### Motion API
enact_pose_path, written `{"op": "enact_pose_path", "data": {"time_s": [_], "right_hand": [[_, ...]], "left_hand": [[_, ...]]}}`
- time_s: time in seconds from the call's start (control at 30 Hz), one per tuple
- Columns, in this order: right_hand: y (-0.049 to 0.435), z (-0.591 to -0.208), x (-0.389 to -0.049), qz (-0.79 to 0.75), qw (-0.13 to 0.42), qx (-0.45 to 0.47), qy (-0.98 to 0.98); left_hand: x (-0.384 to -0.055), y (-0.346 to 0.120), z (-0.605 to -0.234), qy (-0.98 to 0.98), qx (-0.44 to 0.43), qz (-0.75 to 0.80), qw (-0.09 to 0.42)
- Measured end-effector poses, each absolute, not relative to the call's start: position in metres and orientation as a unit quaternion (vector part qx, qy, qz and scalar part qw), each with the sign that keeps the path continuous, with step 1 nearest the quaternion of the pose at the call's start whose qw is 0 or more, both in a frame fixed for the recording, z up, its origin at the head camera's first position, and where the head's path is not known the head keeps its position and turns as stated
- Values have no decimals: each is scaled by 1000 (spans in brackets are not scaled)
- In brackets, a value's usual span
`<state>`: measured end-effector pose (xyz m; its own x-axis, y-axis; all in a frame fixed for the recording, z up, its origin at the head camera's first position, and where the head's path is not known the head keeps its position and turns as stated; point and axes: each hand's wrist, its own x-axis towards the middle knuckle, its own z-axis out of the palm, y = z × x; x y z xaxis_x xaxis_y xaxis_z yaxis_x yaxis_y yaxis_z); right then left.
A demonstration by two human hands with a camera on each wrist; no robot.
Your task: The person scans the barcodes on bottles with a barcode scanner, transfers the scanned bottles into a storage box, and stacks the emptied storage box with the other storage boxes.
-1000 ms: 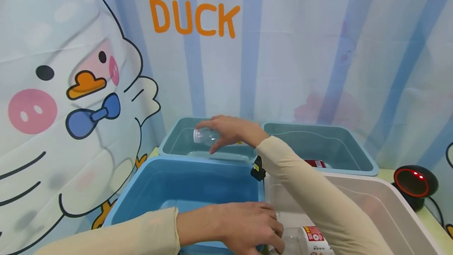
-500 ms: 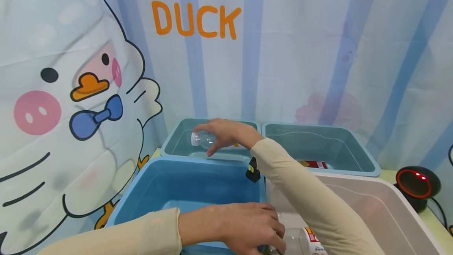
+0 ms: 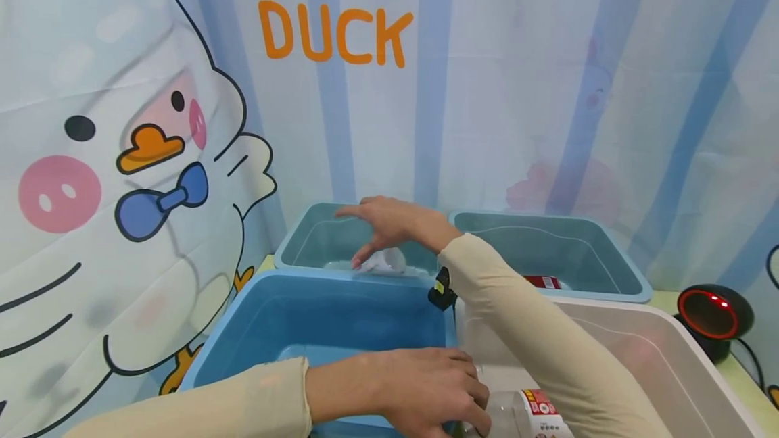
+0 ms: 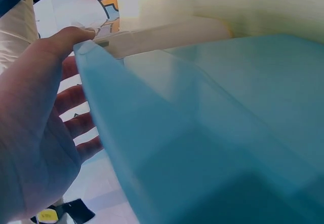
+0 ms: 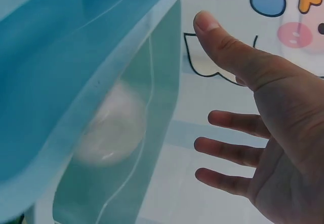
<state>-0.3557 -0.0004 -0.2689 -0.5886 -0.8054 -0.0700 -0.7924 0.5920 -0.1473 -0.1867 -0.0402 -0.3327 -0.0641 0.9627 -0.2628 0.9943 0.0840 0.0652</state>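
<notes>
My right hand is spread above the back left teal bin, holding nothing. Below it, a clear plastic bottle is apart from the fingers; in the right wrist view the bottle is a whitish blur behind the blue rim. My left hand rests at the side of the blue bin, its fingers bent over the rim. The left wrist view shows the thumb by the corner of the blue bin, with fingertips hidden behind its wall. Close by, a clear plastic container with a red-and-white label lies in the pale bin.
A second teal bin stands at the back right, with a red packet in it. The pale pinkish bin adjoins the blue one. A black device with a red glowing ring stands at the right, before a duck-print curtain.
My right hand has let go of the clear bottle, which has dropped below the fingers into the back left teal bin. The left hand has stayed in place.
</notes>
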Motion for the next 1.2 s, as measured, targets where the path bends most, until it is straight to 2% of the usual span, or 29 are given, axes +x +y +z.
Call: {"op": "enact_pose_path", "data": {"time_s": [0.33,0.97,1.2], "right_hand": [[37,-257,-332,-32,59,-442,894],[134,-265,-296,-36,30,-437,898],[165,-270,-278,-55,36,-440,895]], "left_hand": [[-185,-42,-333,729,672,-59,117],[-185,-42,-335,737,664,-39,121],[-185,-41,-335,735,667,-39,115]]}}
